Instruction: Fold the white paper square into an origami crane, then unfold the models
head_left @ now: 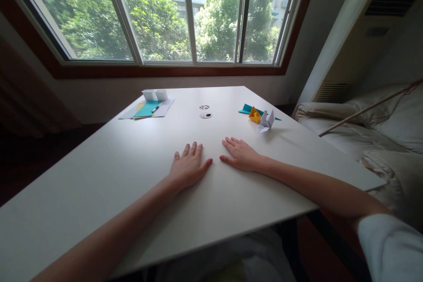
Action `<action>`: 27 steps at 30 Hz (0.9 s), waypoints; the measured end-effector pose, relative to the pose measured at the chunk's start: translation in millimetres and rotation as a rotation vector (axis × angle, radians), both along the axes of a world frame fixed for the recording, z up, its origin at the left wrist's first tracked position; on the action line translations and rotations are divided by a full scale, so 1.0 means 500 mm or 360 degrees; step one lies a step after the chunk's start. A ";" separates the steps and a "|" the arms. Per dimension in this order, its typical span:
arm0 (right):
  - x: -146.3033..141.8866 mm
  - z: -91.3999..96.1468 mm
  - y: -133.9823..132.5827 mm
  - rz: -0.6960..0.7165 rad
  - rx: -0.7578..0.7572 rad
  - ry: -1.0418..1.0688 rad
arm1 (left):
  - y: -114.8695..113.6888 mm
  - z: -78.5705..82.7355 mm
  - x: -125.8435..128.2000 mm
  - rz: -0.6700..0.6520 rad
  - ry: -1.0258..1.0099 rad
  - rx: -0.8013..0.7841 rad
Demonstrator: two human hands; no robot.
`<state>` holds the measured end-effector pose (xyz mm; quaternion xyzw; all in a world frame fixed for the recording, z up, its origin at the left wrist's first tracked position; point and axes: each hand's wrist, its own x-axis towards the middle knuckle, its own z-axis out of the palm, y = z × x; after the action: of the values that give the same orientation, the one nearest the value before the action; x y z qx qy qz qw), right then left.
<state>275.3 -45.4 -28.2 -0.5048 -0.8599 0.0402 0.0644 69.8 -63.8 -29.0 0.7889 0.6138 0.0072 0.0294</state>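
My left hand [188,166] lies flat on the white table [99,176], palm down with fingers spread. Beside it on the right, my right hand [241,155] also rests palm down, fingers stretched out, and neither holds anything. Beyond my right hand stand a white folded-paper figure [266,122], a yellow paper boat [254,115] and a teal paper plane [247,109]. Two round black-and-white discs [205,115] lie farther back, in line with the gap between my hands.
At the back left are teal paper [148,108], yellow and white sheets, a dark pen [155,109] and two small white containers [161,94]. A window [158,17] spans the far wall. Right of the table stand a sofa [360,128] and a tall air conditioner [350,31].
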 end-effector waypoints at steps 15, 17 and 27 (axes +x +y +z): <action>0.143 0.131 0.055 -0.0198 0.0819 0.0324 | 0.010 0.032 -0.029 -0.0237 -0.0053 0.0140; 0.189 0.141 0.082 -0.0405 0.1023 0.0340 | 0.011 0.042 -0.034 -0.0264 -0.0059 0.0170; 0.322 0.073 0.172 -0.1020 0.0400 0.0238 | 0.015 0.064 -0.055 -0.0217 -0.0131 0.0332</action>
<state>436.5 40.7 8.3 -0.7328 -0.6488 -0.0514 0.1983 42.5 -56.2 3.0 0.8265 0.5531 0.1015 -0.0272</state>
